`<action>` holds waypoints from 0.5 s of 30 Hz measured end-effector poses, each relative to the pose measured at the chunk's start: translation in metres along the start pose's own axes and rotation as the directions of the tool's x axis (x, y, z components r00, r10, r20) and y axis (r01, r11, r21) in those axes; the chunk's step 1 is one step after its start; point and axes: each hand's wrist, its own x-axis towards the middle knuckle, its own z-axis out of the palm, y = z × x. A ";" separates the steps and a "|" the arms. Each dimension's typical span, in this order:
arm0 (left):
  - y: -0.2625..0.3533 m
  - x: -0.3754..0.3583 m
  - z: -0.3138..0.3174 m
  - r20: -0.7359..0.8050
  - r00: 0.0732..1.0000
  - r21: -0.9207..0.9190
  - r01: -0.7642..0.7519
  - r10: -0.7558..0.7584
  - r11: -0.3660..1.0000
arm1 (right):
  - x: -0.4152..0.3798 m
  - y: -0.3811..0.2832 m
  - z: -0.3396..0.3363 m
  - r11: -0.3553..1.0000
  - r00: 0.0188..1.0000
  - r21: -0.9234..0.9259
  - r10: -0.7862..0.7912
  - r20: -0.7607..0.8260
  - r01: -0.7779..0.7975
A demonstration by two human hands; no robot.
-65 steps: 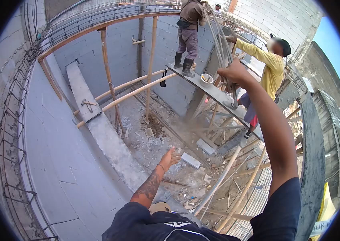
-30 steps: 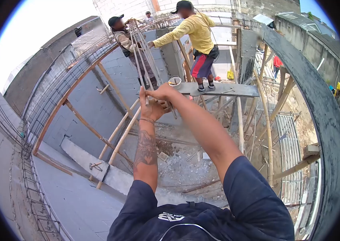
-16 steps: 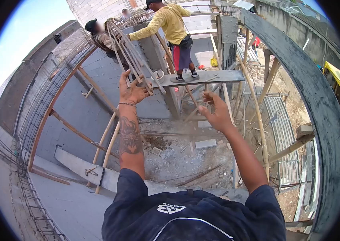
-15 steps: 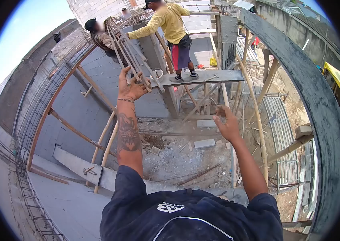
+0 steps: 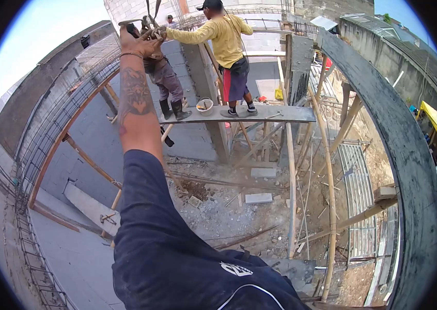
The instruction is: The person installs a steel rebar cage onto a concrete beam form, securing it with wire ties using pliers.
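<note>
My left hand (image 5: 140,45) is stretched up at the upper left, its fingers closed around part of a bundle of long thin metal bars (image 5: 149,21). The bars rise past the top of the view, and my hand partly covers them. A co-worker in a yellow shirt (image 5: 227,44) has an arm extended to the same bundle, that hand close beside mine. Another co-worker (image 5: 169,82) stands behind my hand, the upper body mostly hidden by it and the bars. My right hand is out of view.
Both co-workers stand on a narrow raised plank (image 5: 270,114), with a white bucket (image 5: 204,107) between them. Rubble-covered ground (image 5: 218,206) lies well below. Bamboo poles (image 5: 332,206) stand at the right, near a long grey curved-looking beam (image 5: 409,155). A rebar cage (image 5: 32,243) runs along the left.
My left hand has moved up and left, closing on the bars, which have swung more upright. My right hand has left the view. The legs of the co-worker behind now show.
</note>
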 end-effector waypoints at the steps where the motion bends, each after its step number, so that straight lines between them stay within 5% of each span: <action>1: -0.010 -0.003 0.007 0.032 0.999 -0.082 -0.028 0.031 0.996 | 0.004 -0.001 0.010 0.992 1.000 0.125 0.019 0.016 -0.021; 2: -0.021 -0.008 0.013 0.058 0.996 -0.163 -0.051 0.061 0.985 | 0.010 -0.004 0.020 0.964 0.999 0.263 0.036 0.037 -0.045; 5: -0.109 0.008 -0.021 -0.100 0.959 -0.009 -0.268 0.266 0.963 | 0.061 0.013 0.056 0.751 0.993 0.652 0.042 0.110 -0.104; 7: -0.224 -0.020 -0.081 -0.048 0.965 0.210 -0.242 0.257 0.948 | 0.070 0.001 0.071 0.657 0.992 0.748 -0.004 0.127 -0.094; 8: -0.292 -0.057 -0.114 -0.053 0.990 0.378 -0.105 0.134 0.920 | 0.067 -0.014 0.067 0.679 0.992 0.733 -0.056 0.113 -0.045; 10: -0.427 -0.161 -0.210 -0.186 0.953 0.813 0.287 -0.240 0.506 | 0.014 -0.088 0.045 0.710 0.984 0.702 -0.160 0.083 0.056; 11: -0.504 -0.216 -0.305 -0.150 0.894 0.974 0.207 -0.423 0.093 | 0.005 -0.096 0.037 0.715 0.990 0.696 -0.139 0.036 0.075; 12: -0.521 -0.303 -0.320 -0.339 0.734 0.934 0.189 -0.588 -0.302 | -0.003 -0.104 0.030 0.720 0.993 0.688 -0.119 -0.011 0.093; 13: -0.545 -0.382 -0.366 -0.324 0.572 0.898 -0.065 -0.754 -0.436 | -0.006 -0.104 0.023 0.739 0.991 0.661 -0.085 -0.101 0.131; 14: -0.540 -0.448 -0.394 -0.351 0.419 0.876 -0.169 -0.837 -0.452 | 0.019 -0.080 0.017 0.677 0.992 0.725 -0.091 -0.085 0.125; 15: -0.527 -0.495 -0.424 -0.387 0.360 0.873 -0.151 -0.849 -0.463 | 0.038 -0.053 0.011 0.603 0.993 0.790 -0.086 -0.075 0.112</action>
